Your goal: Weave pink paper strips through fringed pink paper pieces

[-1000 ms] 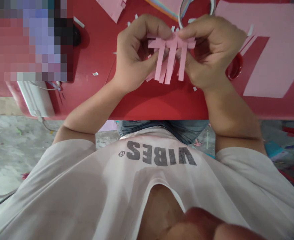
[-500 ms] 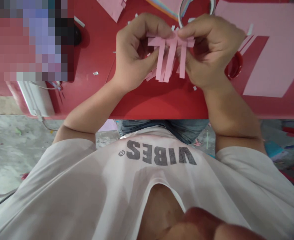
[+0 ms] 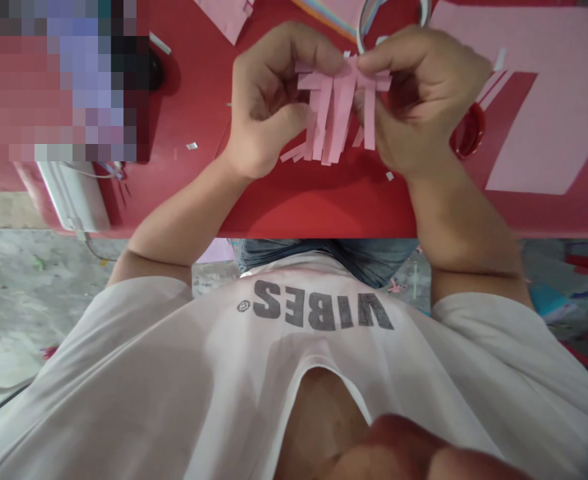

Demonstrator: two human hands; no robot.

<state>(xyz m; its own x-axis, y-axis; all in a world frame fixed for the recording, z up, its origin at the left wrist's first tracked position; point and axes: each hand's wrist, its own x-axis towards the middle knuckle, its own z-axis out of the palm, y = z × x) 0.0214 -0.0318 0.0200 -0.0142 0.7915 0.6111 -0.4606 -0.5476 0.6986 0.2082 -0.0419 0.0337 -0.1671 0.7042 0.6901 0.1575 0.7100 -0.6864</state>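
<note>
The left hand (image 3: pixel 269 93) and right hand (image 3: pixel 421 100) pinch, nearly closed, the crossed pink paper strips (image 3: pixel 334 107) above the glossy red surface (image 3: pixel 304 207), the strips' thin, flat ends now fanning wider than before.

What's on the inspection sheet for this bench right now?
Surface: red tabletop, far-left area blurred out.
Job's things: pink paper strips, crossing each other.
Clutter: pink paper sheet, small white paper scrap, white ring, red round container.
Grippers: left hand and right hand both pinch the strips.
Cables: thin white cord below a white device.
Surroundings: grey concrete floor below the table edge.
</note>
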